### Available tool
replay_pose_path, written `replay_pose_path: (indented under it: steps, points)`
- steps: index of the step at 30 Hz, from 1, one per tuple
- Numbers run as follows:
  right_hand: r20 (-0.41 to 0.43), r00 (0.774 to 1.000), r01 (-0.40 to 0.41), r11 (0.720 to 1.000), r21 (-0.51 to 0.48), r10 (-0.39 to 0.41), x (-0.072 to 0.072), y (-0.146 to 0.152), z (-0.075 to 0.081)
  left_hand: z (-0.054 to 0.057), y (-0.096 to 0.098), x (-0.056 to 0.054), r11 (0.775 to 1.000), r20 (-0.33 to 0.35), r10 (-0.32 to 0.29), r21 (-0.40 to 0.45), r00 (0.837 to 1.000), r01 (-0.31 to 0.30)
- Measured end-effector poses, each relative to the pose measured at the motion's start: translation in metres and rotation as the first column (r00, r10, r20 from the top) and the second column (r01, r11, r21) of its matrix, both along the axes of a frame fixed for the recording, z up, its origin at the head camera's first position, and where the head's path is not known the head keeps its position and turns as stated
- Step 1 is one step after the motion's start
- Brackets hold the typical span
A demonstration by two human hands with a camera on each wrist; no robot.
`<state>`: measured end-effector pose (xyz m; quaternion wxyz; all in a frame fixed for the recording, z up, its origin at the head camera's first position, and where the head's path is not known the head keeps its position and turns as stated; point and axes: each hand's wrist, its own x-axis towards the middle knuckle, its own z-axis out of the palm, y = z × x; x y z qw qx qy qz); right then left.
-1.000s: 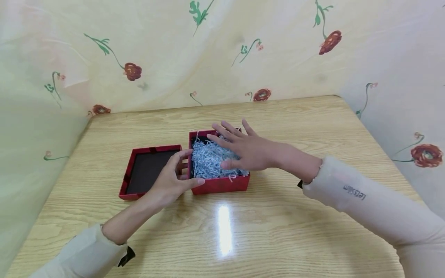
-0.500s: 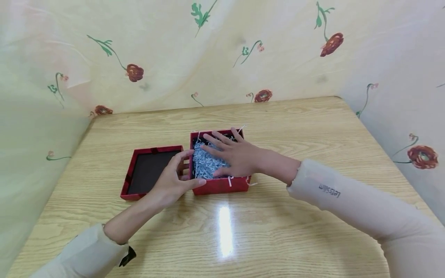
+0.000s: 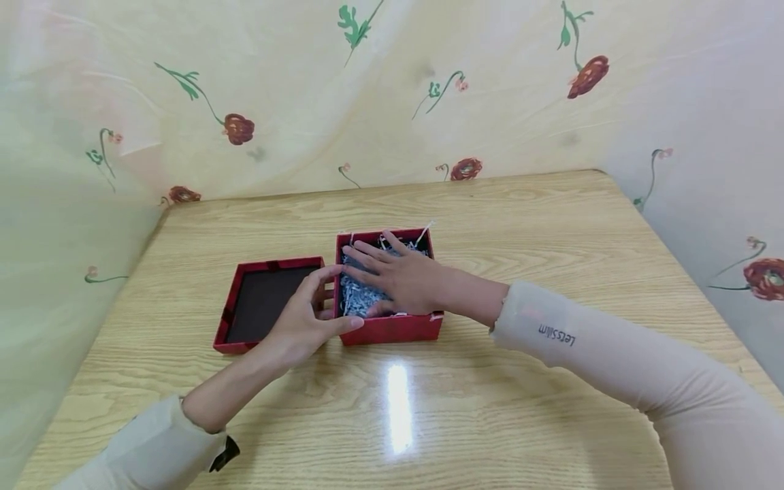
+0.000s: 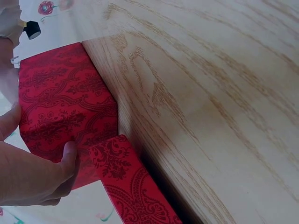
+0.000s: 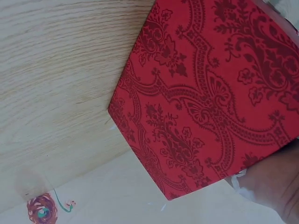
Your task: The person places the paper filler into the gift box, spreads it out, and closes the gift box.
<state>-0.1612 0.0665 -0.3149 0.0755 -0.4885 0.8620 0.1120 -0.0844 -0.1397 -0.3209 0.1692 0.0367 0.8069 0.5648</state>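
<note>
A red patterned gift box [image 3: 392,331] stands uncovered on the table, filled with pale blue shredded paper [image 3: 361,299]. My left hand [image 3: 300,316] holds it at the near left corner, with the thumb against the front wall and the fingers along the left wall. Spread flat over the shredded paper is my right hand [image 3: 409,280], palm down inside the rim. In the left wrist view the box [image 4: 70,93] shows its dark floral pattern, with the left hand [image 4: 30,175] against it. The right wrist view is mostly filled by the box wall [image 5: 210,98]; little of the right hand [image 5: 275,182] shows.
The box's red lid [image 3: 269,303] lies upturned just left of the box, its black inside showing. Loose paper strands [image 3: 425,231] stick out over the box's rim. A wood-grain table [image 3: 520,218] carries everything, and a flowered cloth [image 3: 294,88] hangs behind it.
My right hand has moved left and sunk lower into the box, pressing the shredded paper down. The left hand has stayed at the box's corner.
</note>
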Motion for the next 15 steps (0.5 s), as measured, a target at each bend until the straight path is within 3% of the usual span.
replay_pose_path:
  steps: [4, 9, 15]
  points:
    - [-0.002, 1.0, -0.01, 1.0, -0.015, 0.01, -0.0005, -0.0001, -0.0014, 0.0002, 0.0003, -0.0002, 1.0, -0.007, -0.001, -0.002, 1.0, 0.001]
    - [0.059, 0.998, 0.0, 1.0, -0.03, 0.002, -0.002, -0.0013, -0.0041, 0.0006, 0.0009, -0.0003, 1.0, -0.003, -0.001, 0.001, 1.0, 0.001]
    - [0.139, 0.989, 0.05, 0.998, 0.038, -0.055, -0.005, -0.007, -0.0096, 0.0009, 0.0016, -0.0004, 1.0, -0.001, 0.002, 0.003, 1.0, -0.002]
